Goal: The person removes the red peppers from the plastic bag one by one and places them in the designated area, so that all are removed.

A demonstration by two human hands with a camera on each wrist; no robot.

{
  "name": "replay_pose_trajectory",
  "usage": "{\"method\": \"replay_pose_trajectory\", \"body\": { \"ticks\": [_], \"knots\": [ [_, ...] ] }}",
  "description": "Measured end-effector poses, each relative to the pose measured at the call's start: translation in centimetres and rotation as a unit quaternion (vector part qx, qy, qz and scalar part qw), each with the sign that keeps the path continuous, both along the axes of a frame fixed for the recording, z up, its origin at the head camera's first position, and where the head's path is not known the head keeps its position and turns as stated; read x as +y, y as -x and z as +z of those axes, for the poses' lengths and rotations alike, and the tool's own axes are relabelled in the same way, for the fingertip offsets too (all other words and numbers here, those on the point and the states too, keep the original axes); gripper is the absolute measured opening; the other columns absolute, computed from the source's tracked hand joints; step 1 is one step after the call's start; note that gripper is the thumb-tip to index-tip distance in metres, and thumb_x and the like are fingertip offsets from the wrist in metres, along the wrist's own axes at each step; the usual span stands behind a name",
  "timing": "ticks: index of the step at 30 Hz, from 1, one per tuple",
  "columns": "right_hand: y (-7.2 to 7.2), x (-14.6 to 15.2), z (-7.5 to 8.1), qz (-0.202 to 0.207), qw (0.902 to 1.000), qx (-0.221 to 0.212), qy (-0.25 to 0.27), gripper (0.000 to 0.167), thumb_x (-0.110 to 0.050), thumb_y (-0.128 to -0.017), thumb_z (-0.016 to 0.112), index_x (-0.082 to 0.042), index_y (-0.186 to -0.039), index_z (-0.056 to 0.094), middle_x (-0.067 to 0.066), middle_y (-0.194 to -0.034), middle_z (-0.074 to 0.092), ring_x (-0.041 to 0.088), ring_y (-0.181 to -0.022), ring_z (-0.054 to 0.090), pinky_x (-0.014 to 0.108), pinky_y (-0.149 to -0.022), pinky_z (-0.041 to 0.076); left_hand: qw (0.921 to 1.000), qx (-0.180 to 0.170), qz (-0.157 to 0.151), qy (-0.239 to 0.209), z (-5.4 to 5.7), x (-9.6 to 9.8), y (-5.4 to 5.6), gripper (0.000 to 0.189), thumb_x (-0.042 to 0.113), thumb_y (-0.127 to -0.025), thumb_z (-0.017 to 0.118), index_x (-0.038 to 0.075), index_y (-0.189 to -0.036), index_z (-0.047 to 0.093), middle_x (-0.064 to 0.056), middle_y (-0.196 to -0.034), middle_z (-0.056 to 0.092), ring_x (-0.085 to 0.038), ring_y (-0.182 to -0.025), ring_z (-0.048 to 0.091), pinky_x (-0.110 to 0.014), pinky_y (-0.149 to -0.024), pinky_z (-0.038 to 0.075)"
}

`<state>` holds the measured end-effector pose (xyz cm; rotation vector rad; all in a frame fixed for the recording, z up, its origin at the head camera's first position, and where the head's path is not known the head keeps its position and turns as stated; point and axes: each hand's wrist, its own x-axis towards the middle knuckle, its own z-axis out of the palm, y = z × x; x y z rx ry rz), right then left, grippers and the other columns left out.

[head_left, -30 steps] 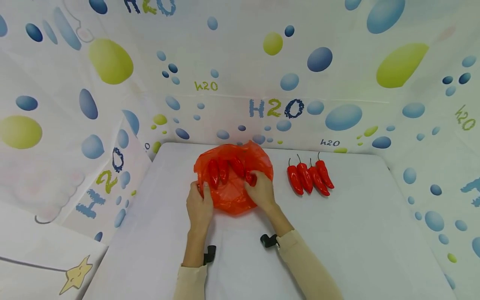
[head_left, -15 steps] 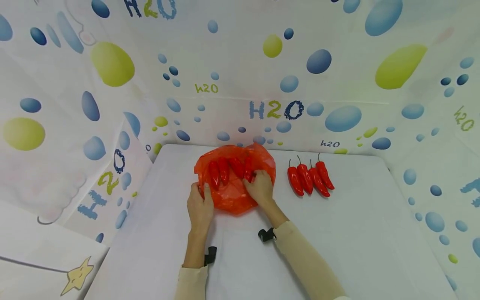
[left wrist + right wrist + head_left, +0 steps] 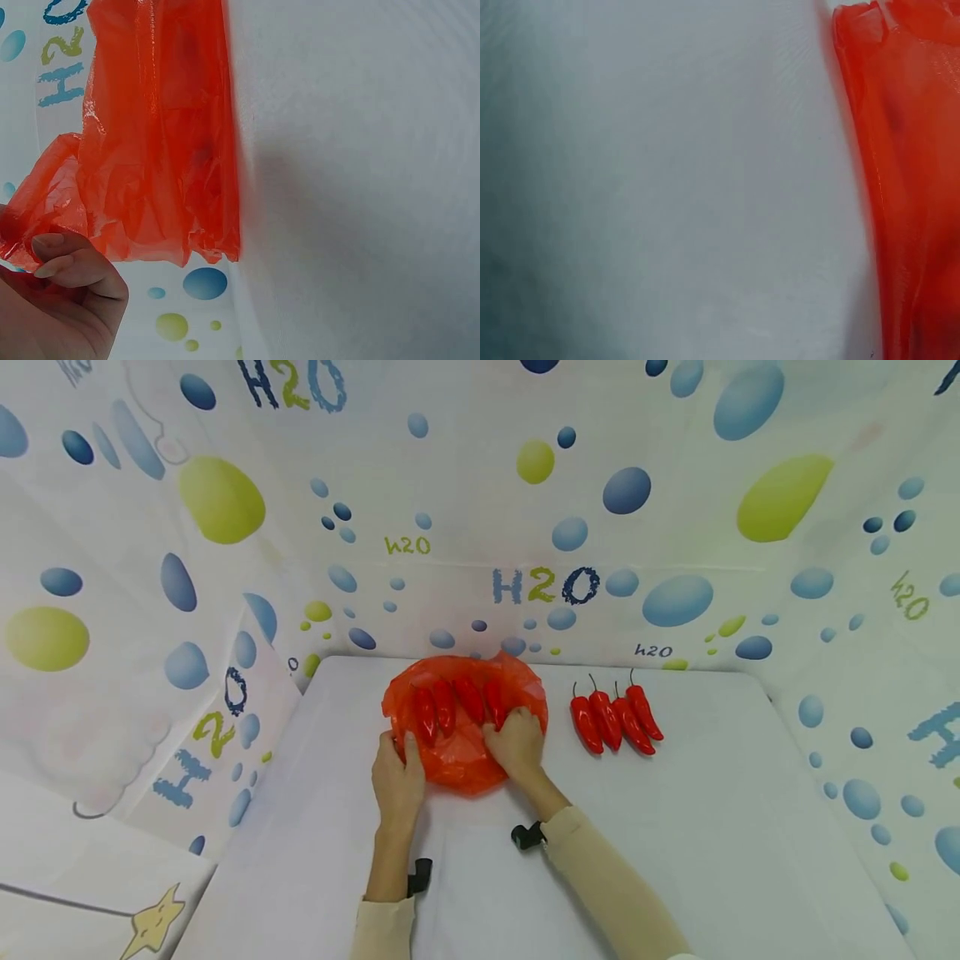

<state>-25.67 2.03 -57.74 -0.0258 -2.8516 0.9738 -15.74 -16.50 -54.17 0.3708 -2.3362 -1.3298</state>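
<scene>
An orange-red plastic bag (image 3: 467,770) lies spread on the table with its mouth held wide. Inside it several glossy red chili peppers (image 3: 444,706) lie side by side. My left hand (image 3: 397,781) pinches the bag's left edge; in the left wrist view its thumb and fingers (image 3: 69,274) curl round the crumpled plastic. At the bag's right side, my right hand (image 3: 516,745) has curled fingers at the lower end of the rightmost chili pepper (image 3: 493,697), its fingertips partly hidden. The right wrist view catches only the bag's side (image 3: 907,187), not the hand.
Several more red chili peppers (image 3: 615,722) with thin stems lie in a row to the right of the bag. The white table (image 3: 675,843) meets a patterned sheet (image 3: 450,468) close behind the bag.
The right hand has set the rightmost chili pepper straighter beside the others in the bag and shifted slightly toward its lower end. The left hand keeps its hold on the bag.
</scene>
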Motion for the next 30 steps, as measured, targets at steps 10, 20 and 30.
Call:
{"method": "replay_pose_trajectory", "body": {
  "ticks": [10, 20, 30],
  "knots": [
    [-0.5, 0.3, 1.0, 0.005, 0.9982, 0.022, -0.055, 0.034, -0.029, -0.099, 0.064, 0.002, -0.084, 0.066, 0.017, -0.104, 0.068, 0.035, -0.096, 0.062, 0.049, -0.090, 0.054, 0.9999, 0.008, 0.003, 0.007, -0.5, 0.0, 0.2, 0.039, 0.033, -0.111, 0.048, 0.000, -0.131, 0.053, -0.016, -0.110, 0.066, -0.032, -0.093, 0.061, -0.046, -0.084, 0.056],
    [-1.0, 1.1, 1.0, -0.020, 0.9969, 0.075, 0.003, 0.030, -0.019, -0.099, 0.065, 0.009, -0.089, 0.072, 0.021, -0.101, 0.071, 0.036, -0.098, 0.066, 0.051, -0.091, 0.057, 1.0000, -0.009, 0.001, 0.000, -0.7, 0.0, 0.2, 0.036, 0.031, -0.110, 0.050, 0.004, -0.134, 0.051, -0.014, -0.116, 0.065, -0.031, -0.099, 0.062, -0.049, -0.091, 0.057],
    [-2.1, 2.5, 2.0, -0.039, 0.9944, 0.056, 0.082, 0.032, -0.021, -0.100, 0.066, 0.008, -0.110, 0.073, 0.022, -0.116, 0.070, 0.041, -0.108, 0.067, 0.056, -0.098, 0.053, 0.9999, 0.003, 0.003, 0.017, -0.4, 0.0, 0.2, 0.043, 0.035, -0.111, 0.045, -0.003, -0.130, 0.053, -0.020, -0.110, 0.065, -0.038, -0.095, 0.062, -0.049, -0.084, 0.053]
  ]
}}
